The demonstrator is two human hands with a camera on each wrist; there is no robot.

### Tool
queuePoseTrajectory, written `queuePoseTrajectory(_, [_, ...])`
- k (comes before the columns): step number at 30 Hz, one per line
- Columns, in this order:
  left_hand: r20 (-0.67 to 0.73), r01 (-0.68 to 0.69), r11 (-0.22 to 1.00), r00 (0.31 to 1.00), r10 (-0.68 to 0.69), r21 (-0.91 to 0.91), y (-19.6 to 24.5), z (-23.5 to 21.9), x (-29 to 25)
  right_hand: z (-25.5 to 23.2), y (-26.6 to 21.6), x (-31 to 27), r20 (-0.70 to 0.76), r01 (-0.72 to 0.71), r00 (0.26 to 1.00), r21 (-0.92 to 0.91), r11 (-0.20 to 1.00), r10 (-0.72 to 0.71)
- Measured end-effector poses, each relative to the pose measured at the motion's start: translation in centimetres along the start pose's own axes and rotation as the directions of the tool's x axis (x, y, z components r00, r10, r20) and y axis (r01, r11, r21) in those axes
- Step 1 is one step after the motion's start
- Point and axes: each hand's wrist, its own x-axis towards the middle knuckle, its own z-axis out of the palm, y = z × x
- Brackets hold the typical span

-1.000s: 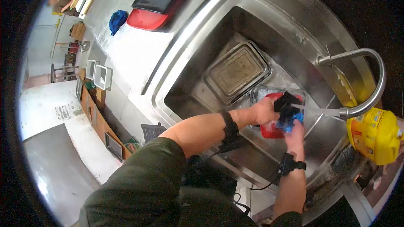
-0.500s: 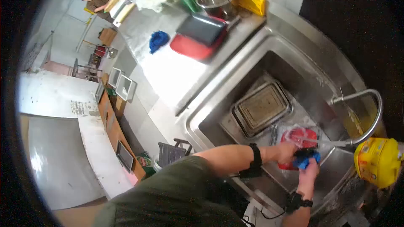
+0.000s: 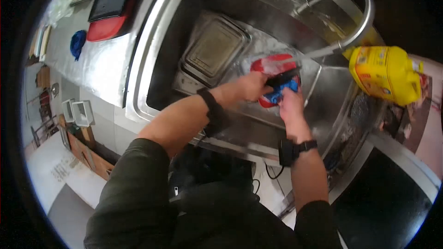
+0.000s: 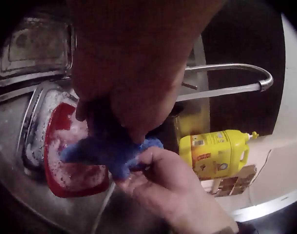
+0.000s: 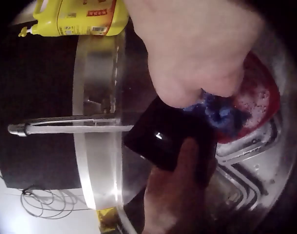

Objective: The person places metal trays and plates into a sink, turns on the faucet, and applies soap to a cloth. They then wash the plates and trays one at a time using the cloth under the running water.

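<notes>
In the head view, my left hand (image 3: 253, 85) grips a black container (image 3: 284, 77), its thumb lying along the smooth dark side (image 5: 160, 134) in the right wrist view. My right hand (image 3: 291, 103) holds a wet blue cloth (image 3: 285, 93) against that container. Both hands are over a red tray (image 4: 53, 163) with foamy water in it, which sits in a clear-edged or metal pan (image 4: 29, 141) on the sink floor. From the faucet (image 3: 357, 32) a stream of water runs down beside the hands.
A rectangular metal pan (image 3: 214, 50) lies in the steel sink (image 3: 170, 46), left of the red tray. A yellow jug (image 3: 385, 74) stands at the sink's right edge. On the left counter are stacked black (image 3: 110, 2) and red trays (image 3: 105, 28) and a blue cloth bundle (image 3: 77, 44).
The head view swung away and back. Both hands stay over the red tray with the container and cloth. The container has tipped from its earlier angle and now appears nearly edge-on.
</notes>
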Motion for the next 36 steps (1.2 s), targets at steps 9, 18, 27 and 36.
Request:
queuePoseTrajectory(9, [-0.018, -0.206, 0.976, 0.978, 0.208, 0.069, 0.4, -1.6, -1.9, 1.3, -1.4, -1.7, -0.058, -0.002, 0.998, -0.171, 0.985, -0.008])
queuePoseTrajectory(18, [0.058, -0.217, 0.944, 0.976, 0.209, 0.249, 1.0, 1.5, -3.3, -2.0, 3.9, -2.0, -0.19, -0.29, 0.941, -0.019, 0.957, 0.282])
queuePoseTrajectory(27, [-0.109, -0.239, 0.924, 0.953, 0.282, 0.299, -0.3, 1.5, -4.3, -2.1, 4.6, -3.9, 0.153, -0.331, 0.939, 0.168, 0.929, 0.307])
queuePoseTrajectory(36, [0.13, -0.321, 0.852, 0.947, 0.294, 0.413, 1.2, -1.3, -6.2, 0.3, 2.1, -4.0, 0.059, -0.295, 0.954, 0.336, 0.894, 0.293])
